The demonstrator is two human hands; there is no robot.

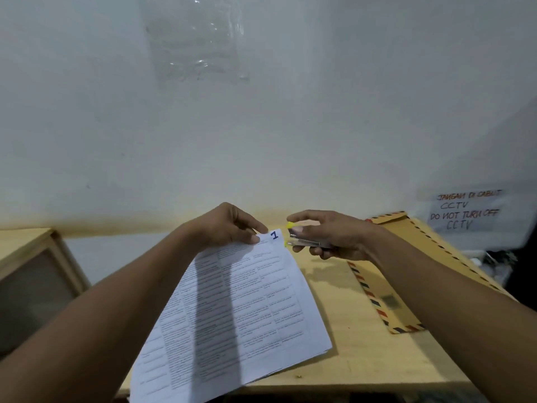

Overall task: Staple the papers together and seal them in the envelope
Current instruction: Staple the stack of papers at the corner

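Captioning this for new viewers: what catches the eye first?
The printed papers, marked with a blue 1, stand out mid-frame, pinched at the top edge by the left hand. Beside that corner the right hand grips a yellow-tipped stapler, and a brown striped envelope lies on the table at right.

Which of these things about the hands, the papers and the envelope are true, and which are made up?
1. The left hand pinches the papers near their top corner. True.
2. The right hand holds a pen. False: it holds a stapler.
3. The envelope lies on the table. True.
4. The papers are inside the envelope. False: they are outside it, in the left hand.
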